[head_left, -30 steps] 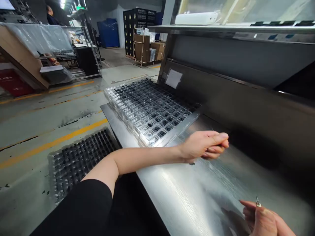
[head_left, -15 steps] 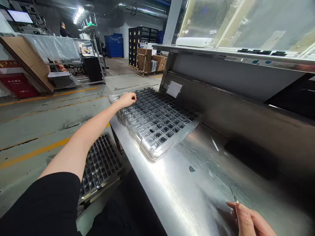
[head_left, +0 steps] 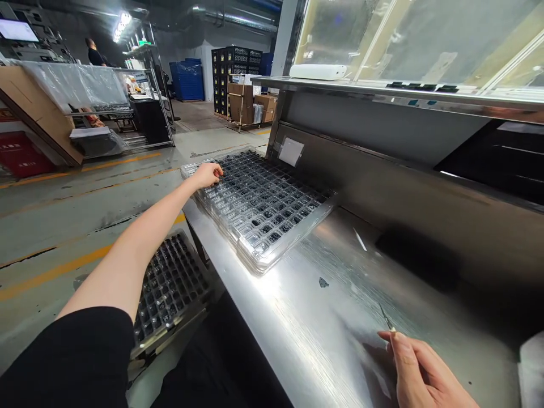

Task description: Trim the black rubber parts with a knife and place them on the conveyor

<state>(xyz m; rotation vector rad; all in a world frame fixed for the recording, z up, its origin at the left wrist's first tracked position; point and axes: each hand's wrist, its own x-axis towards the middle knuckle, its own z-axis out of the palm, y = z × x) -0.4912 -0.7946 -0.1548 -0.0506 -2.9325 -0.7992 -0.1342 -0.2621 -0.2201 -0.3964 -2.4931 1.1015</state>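
My left hand is at the left edge of a clear plastic tray on the metal table, its fingers curled together over the compartments. Whatever they grip is too small to make out. Small dark parts sit in many of the tray's compartments. At the lower right, my right hand holds a thin pointed tool between thumb and fingers, its tip pointing up and left. A small dark piece lies on the table between the tray and my right hand.
A thin white strip lies near the back panel. Below the table's left edge stands another tray of dark parts. A metal shelf runs above the table. Farther off are a rack, crates, boxes and a person.
My left hand has lowered slightly towards the tray compartments. My right hand and the tool have come further into view. The whole view has shifted a little.
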